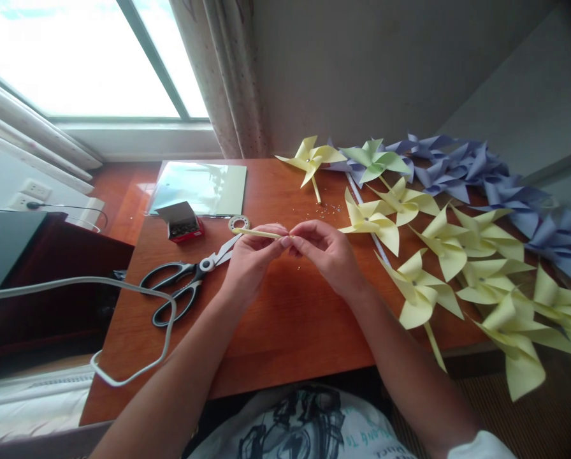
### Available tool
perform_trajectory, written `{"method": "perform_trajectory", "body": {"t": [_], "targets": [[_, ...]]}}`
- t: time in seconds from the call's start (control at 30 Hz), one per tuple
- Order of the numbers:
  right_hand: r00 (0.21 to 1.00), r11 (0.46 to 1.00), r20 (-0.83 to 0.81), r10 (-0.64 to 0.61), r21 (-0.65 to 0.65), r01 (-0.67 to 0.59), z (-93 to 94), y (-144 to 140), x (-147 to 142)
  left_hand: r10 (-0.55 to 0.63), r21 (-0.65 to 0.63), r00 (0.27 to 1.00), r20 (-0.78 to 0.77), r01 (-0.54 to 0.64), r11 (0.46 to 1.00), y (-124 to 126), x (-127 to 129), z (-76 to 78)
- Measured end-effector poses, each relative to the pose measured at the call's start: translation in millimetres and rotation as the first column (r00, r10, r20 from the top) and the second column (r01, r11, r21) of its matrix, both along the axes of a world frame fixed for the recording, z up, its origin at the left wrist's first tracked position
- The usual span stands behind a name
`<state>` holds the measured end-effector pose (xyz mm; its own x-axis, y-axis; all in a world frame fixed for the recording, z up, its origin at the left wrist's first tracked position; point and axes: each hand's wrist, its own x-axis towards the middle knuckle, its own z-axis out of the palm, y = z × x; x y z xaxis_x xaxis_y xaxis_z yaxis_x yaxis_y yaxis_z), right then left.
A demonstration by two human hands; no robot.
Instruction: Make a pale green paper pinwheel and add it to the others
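Head cam looks down on both hands meeting over the wooden table (285, 331) — the left hand (252, 258) is pinched shut on a thin yellow stick (259, 233), which lies roughly level, its long axis running left-right, free end sticking out left. The right hand (326, 252) is closed at the stick's right end, fingertips touching it; whatever sits between them is hidden, maybe a pin. Scissors (185, 284) lie just left, a small box (183, 223) beyond, paper pinwheels (438, 248) spread right.

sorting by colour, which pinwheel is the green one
The green pinwheel at the table's far edge, between a yellow pinwheel on its left and the purple pinwheels on its right. No other is green.
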<state>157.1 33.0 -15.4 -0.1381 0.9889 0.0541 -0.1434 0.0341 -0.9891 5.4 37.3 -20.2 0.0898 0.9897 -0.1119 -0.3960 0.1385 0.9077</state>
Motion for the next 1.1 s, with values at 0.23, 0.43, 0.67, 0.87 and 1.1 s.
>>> {"method": "perform_trajectory", "body": {"t": [0.23,0.43,0.67,0.87,1.1], "targets": [[0.985,0.988,0.133,-0.113,0.125,0.096,2.6,1.6,12.0,-0.101,-0.051,0.995,-0.018,0.100,0.994,0.7,-10.0,6.1],[0.948,0.953,0.279,-0.154,0.294,0.069,9.3,2.8,24.4,-0.159,0.013,0.932,-0.325,0.172,0.985,3.4,-16.8,12.1],[0.958,0.965,0.241,-0.156,0.245,0.095,10.8,1.7,22.8,-0.448,-0.046,0.843,-0.299,0.456,0.889,1.5,-13.4,13.8],[0.980,0.981,0.186,-0.072,0.189,0.036,14.1,0.0,22.6,-0.408,-0.033,0.878,-0.249,0.414,0.910,-1.2,-10.5,12.8],[0.978,0.971,0.197,-0.068,0.240,0.019,16.5,-1.1,21.4,-0.348,0.009,0.924,-0.157,0.353,0.935,-2.1,-9.3,10.2]]}}
